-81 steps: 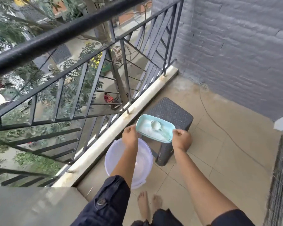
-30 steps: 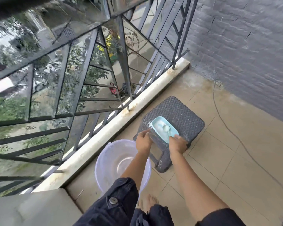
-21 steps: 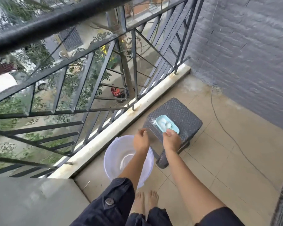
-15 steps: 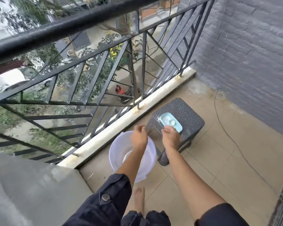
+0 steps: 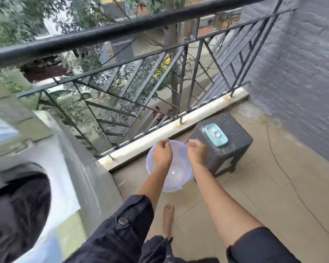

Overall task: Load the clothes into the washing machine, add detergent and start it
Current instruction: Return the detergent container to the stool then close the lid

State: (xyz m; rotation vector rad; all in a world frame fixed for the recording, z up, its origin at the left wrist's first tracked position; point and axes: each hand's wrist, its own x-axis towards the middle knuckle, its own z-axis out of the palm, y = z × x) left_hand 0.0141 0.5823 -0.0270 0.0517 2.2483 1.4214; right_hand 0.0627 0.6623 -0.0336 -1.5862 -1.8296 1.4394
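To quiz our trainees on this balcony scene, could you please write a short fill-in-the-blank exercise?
The teal container rests on the dark ____.
The left hand is above the translucent ____.
The washing machine stands to the person's ____.
Missing: stool; bucket; left.

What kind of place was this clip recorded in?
Most likely an upper-floor balcony used for laundry: a black metal railing looks down on trees, the floor is tiled beside a grey brick wall, and a washing machine stands at left.
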